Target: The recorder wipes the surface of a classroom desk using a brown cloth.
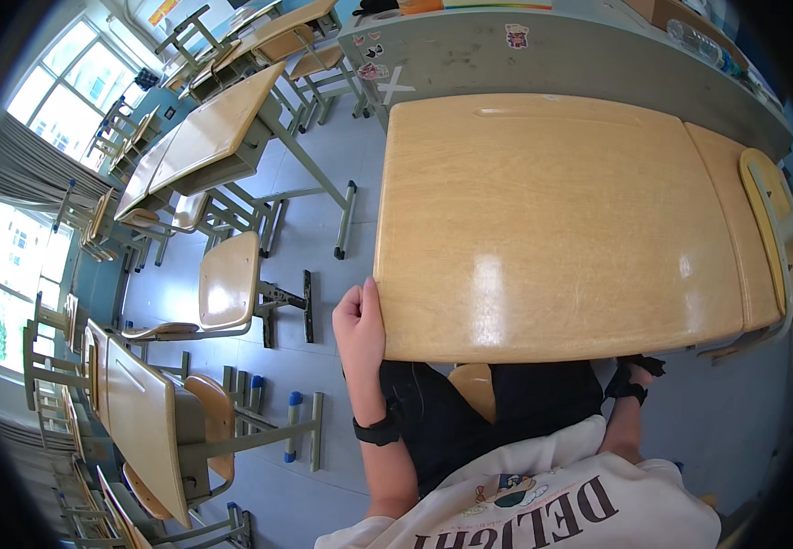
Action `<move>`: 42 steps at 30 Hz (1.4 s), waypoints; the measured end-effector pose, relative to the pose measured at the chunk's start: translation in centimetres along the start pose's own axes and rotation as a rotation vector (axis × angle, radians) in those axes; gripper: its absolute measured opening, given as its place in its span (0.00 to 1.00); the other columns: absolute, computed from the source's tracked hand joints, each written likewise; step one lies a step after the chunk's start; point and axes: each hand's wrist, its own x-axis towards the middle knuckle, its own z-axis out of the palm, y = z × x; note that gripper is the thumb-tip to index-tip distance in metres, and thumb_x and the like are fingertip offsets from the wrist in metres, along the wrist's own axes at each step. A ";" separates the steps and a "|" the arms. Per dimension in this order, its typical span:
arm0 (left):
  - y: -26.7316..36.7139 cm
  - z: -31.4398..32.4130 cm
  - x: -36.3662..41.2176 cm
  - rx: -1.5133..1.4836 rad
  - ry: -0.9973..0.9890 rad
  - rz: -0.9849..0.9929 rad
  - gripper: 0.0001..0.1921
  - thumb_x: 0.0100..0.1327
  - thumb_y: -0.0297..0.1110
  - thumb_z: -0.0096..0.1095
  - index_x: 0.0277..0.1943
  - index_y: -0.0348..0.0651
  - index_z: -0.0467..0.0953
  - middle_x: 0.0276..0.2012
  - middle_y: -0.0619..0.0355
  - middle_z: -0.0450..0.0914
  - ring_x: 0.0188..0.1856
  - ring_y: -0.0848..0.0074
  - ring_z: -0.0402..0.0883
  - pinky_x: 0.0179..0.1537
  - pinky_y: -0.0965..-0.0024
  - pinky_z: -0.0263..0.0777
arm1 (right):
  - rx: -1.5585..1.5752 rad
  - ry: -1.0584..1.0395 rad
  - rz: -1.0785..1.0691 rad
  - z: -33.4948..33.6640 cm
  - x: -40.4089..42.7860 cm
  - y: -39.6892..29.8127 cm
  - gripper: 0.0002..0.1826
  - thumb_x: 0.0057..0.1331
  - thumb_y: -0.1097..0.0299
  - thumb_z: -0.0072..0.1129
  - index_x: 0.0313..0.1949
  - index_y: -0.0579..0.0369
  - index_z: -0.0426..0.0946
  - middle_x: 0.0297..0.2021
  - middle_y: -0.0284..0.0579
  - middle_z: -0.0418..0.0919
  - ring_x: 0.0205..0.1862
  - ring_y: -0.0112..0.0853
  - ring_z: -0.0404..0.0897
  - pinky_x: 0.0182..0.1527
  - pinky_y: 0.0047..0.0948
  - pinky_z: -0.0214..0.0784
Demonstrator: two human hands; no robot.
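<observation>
A wooden school desk top (554, 226) lies directly before me. My left hand (360, 322) is at its left edge near the front corner, fingers curled and thumb against the rim; whether it grips the edge is hard to tell. At the right, my right hand (638, 375) is mostly hidden below the desk's front edge, beside a dark strap or cloth. Black bands circle both wrists. Part of a wooden chair seat (473, 391) shows between my legs.
A grey cabinet or lectern (451, 58) borders the desk's far side, with a plastic bottle (702, 44) on top. A chair (770, 226) adjoins the right end. Across the tiled floor stand a chair (229, 281) and desks (214, 130), (139, 405) at left.
</observation>
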 end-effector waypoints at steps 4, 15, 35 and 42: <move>0.0 -0.2 0.0 0.042 0.004 0.015 0.23 0.71 0.38 0.53 0.20 0.38 0.58 0.17 0.69 0.55 0.23 0.87 0.52 0.22 0.74 0.47 | 0.050 0.023 0.027 -0.2 -0.4 0.1 0.27 0.62 0.45 0.53 0.52 0.52 0.75 0.51 0.46 0.78 0.53 0.43 0.74 0.56 0.48 0.65; -0.3 0.0 0.1 0.010 0.001 0.023 0.23 0.72 0.37 0.52 0.20 0.39 0.58 0.17 0.70 0.55 0.23 0.87 0.52 0.22 0.74 0.47 | 0.173 0.089 0.103 -1.9 -1.5 2.1 0.27 0.62 0.44 0.52 0.51 0.52 0.75 0.50 0.46 0.78 0.52 0.43 0.75 0.55 0.47 0.66; -0.4 -0.5 0.8 -0.221 -0.122 -0.203 0.14 0.70 0.39 0.55 0.30 0.42 0.68 0.25 0.70 0.66 0.29 0.89 0.61 0.31 0.80 0.57 | 0.322 0.027 0.242 -7.3 -5.6 5.4 0.27 0.63 0.44 0.52 0.50 0.53 0.75 0.48 0.46 0.78 0.50 0.42 0.76 0.52 0.46 0.68; 0.3 -0.4 0.5 -0.337 -0.068 -0.301 0.11 0.69 0.40 0.56 0.34 0.43 0.69 0.27 0.69 0.69 0.30 0.88 0.64 0.32 0.80 0.59 | 0.384 0.034 0.292 -9.0 -5.9 6.3 0.27 0.63 0.43 0.52 0.50 0.53 0.75 0.47 0.46 0.79 0.49 0.42 0.76 0.52 0.46 0.68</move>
